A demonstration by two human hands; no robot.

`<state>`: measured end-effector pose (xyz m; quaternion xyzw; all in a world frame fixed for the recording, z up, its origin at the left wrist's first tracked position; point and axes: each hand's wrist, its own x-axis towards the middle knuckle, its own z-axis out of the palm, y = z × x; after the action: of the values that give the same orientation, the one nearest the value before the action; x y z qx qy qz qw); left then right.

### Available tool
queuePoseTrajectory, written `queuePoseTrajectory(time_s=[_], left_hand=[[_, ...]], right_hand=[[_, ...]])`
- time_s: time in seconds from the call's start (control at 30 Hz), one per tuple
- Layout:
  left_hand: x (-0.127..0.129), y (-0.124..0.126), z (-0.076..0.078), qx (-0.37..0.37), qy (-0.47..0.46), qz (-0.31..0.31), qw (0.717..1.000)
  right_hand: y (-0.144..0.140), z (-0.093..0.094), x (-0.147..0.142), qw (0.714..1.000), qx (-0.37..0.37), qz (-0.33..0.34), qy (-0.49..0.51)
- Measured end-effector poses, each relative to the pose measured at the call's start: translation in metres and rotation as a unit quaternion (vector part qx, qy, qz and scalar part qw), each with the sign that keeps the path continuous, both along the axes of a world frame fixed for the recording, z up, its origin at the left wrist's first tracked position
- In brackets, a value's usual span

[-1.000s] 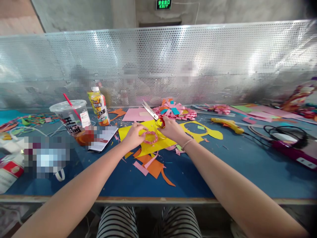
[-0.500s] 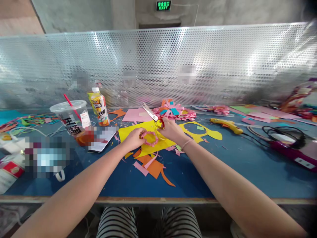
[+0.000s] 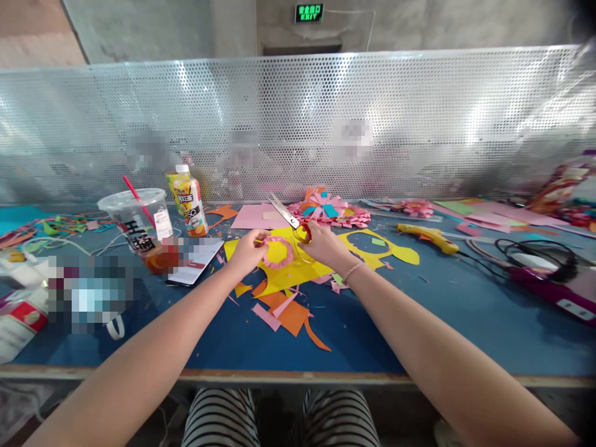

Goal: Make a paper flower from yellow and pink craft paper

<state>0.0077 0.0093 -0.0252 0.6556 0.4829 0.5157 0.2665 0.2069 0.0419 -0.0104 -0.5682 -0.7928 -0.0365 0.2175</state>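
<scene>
Closed on a pink paper ring with a notched edge is my left hand, gripping its left side above a yellow paper sheet. My right hand has its fingers in the handle of a pair of scissors, whose blades point away and up to the left, apart from the ring. Behind the scissors lies a pink paper flower with blue and orange pieces. Orange and pink paper scraps are scattered in front of the yellow sheet.
A drink cup with a red straw, a juice bottle and a phone stand or lie on the left. A yellow glue gun with its cord is to the right. A perforated metal panel closes off the table's back.
My left hand has shifted slightly up and left, and the pink ring has turned to face me more fully. My right hand and the scissors look nearly the same.
</scene>
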Motion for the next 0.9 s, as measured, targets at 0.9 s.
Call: queuePoseTrajectory(time_s=[0.9], left_hand=[[-0.002,0.003,0.0,-0.079,-0.229,0.028,0.97]], right_hand=[[0.019,0.002,0.028,0.994,0.017,-0.088,0.054]])
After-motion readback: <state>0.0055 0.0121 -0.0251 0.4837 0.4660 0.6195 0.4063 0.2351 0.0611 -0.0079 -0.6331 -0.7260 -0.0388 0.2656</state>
